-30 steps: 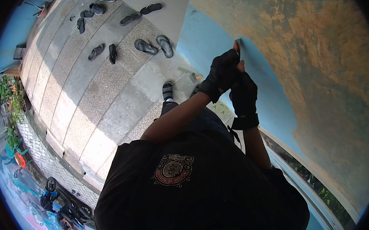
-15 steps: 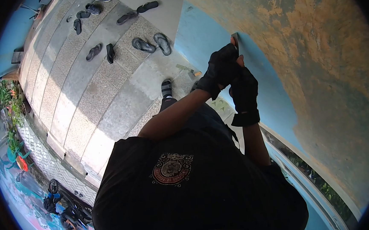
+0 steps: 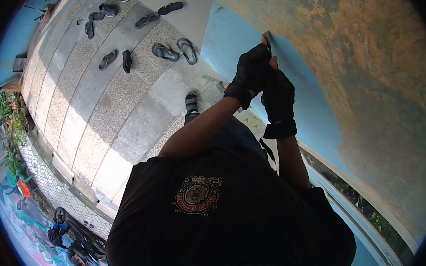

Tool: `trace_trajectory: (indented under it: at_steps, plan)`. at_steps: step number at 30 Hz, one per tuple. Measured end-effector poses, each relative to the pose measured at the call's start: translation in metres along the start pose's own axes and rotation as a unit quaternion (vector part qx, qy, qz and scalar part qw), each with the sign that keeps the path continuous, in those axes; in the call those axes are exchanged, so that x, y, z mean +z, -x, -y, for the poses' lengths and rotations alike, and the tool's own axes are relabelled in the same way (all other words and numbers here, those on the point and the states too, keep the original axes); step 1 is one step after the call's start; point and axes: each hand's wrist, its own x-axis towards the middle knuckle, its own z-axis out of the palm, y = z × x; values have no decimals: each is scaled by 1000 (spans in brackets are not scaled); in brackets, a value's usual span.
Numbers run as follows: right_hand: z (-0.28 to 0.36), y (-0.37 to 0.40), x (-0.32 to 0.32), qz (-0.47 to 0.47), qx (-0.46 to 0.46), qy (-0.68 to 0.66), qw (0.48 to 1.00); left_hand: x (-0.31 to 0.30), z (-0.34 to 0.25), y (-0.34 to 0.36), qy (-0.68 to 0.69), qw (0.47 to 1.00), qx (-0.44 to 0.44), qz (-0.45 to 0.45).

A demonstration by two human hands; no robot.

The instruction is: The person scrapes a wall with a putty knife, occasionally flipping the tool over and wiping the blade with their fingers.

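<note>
Both of my hands wear black fingerless gloves and are closed together on a scraper (image 3: 267, 36), of which only the flat metal blade shows. My left hand (image 3: 253, 67) is nearer the blade, with a fingertip lying along it. Just below and touching it, my right hand (image 3: 278, 91) is wrapped round what seems to be the handle, which is hidden. The blade meets the wall (image 3: 357, 73) near the border between light blue paint (image 3: 295, 75) and a bare, patchy tan and grey surface.
Several sandals and shoes (image 3: 165, 52) lie on the tiled floor (image 3: 133, 119). My sandalled foot (image 3: 191, 102) stands near the wall's base. Plants (image 3: 17, 117) line the far left. At lower left a person (image 3: 77, 261) is beside a motorbike (image 3: 84, 238) before a painted mural.
My two hands and the scraper have shifted slightly up and to the left along the wall. Their grip looks the same.
</note>
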Motion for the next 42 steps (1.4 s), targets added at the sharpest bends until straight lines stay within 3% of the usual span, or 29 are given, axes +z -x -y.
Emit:
trace_trajectory:
  at_steps: [1,2,4,5,7,9,13,15,19,21,23,27,29,30,32,34,35,37,38,40,41,42]
  plan:
    - [4,-1,0,20,26,-17,999,-3,0,-2,18,998,-49,21]
    - [3,-1,0,22,24,-17,999,6,14,1,64,998,10,6]
    - [1,2,-2,-63,-195,45,978,5,6,2,14,999,46,-3]
    - [1,4,1,-63,-195,45,978,5,3,4,-36,996,78,-9]
    - [3,8,3,-69,-41,27,996,6,4,5,-6,999,47,-6]
    - [13,9,-8,-43,-18,32,998,7,2,7,74,996,-28,36]
    - [9,6,-15,13,6,13,1000,8,-7,6,-4,1000,13,15]
    - [2,-8,-3,19,15,-30,999,8,8,-1,83,996,23,-4]
    - [3,3,-2,-12,52,-29,998,3,5,1,91,993,-65,41]
    - [10,3,-2,-37,-8,19,999,9,2,7,-1,999,47,-5]
    - [8,4,-3,-58,-132,110,983,4,5,6,-6,997,74,6]
    - [-7,14,-4,-57,-100,117,986,2,-4,10,25,998,-1,62]
    - [9,15,-11,4,15,9,1000,0,-6,8,57,995,-17,75]
    - [10,10,-8,2,10,7,1000,0,-6,8,5,998,35,44]
    - [9,5,4,-54,-104,9,993,-1,-1,3,-46,995,86,17]
    - [14,-12,8,-19,-77,47,996,-9,0,-11,-53,998,41,-11]
    - [16,-16,8,21,-55,84,995,-12,-2,-14,25,1000,-4,6]
    - [8,-9,13,0,-51,14,999,-9,-9,-6,58,998,-12,14]
    - [7,-4,11,-40,-87,31,995,-6,-8,-6,58,998,-11,12]
    - [12,-9,18,-77,-125,43,988,-7,-5,-7,-65,990,119,-33]
    - [14,-17,22,-49,-94,5,994,-11,-1,-10,-65,991,117,-32]
    - [15,-21,23,-20,-65,-31,997,-19,-4,-19,-17,998,54,-13]
